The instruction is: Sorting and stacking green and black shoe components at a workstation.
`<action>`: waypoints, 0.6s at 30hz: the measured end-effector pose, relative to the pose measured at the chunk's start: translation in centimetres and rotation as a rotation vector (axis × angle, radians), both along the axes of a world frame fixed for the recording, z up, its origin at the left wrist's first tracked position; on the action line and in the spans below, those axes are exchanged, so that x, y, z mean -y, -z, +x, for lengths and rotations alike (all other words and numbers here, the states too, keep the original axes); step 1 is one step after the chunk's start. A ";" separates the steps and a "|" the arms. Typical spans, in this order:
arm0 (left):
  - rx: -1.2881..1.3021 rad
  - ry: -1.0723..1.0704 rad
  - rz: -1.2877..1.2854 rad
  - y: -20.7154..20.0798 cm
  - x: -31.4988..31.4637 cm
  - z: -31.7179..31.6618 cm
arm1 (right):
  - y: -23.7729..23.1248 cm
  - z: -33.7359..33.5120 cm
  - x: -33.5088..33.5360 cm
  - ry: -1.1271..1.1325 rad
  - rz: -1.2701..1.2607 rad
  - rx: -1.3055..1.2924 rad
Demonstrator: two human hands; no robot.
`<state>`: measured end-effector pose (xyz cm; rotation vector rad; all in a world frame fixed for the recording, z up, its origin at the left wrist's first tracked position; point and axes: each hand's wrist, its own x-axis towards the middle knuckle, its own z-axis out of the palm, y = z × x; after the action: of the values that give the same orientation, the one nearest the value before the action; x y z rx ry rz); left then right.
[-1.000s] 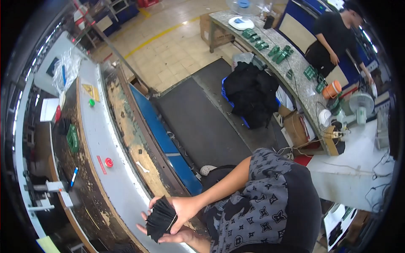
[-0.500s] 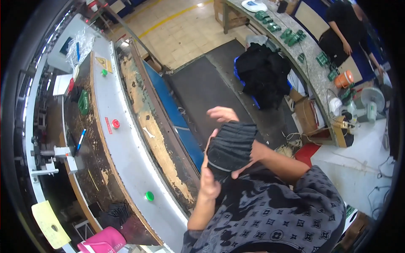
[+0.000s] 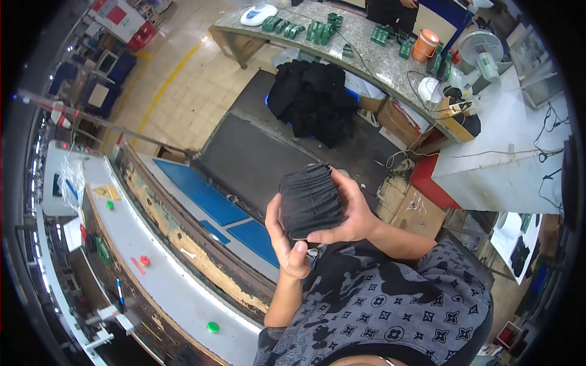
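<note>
A thick stack of folded black fabric pieces [image 3: 310,200] is held up in front of my body, its layered edges facing up. My left hand [image 3: 284,241] is closed along the stack's left side, with the thumb at its lower edge. On the other side my right hand [image 3: 349,213] wraps the stack, its thumb lying across the lower edge. Both hands share the one stack. The fingers behind it are partly hidden.
To the left runs a long grey machine panel [image 3: 177,299] with a green button [image 3: 212,327] and a red button [image 3: 145,260]. Ahead, a black cloth heap [image 3: 314,100] fills a blue basket. A speckled counter [image 3: 372,64] carries green parts, an orange jug [image 3: 425,46] and a fan [image 3: 482,52].
My view has swung to the right. The right hand's fingers, raised before, now wrap the stack's right side, and the stack looks squared between both hands.
</note>
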<state>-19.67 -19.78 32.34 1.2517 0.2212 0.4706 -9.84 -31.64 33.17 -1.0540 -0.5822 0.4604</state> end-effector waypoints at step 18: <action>-0.179 0.540 0.154 5.2 11.9 32.3 | 7.6 26.4 16.6 0.451 0.100 -0.709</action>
<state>12.62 -31.72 27.18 1.4411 -0.0087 -0.0921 16.59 -48.22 25.53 -0.8190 0.2584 0.3664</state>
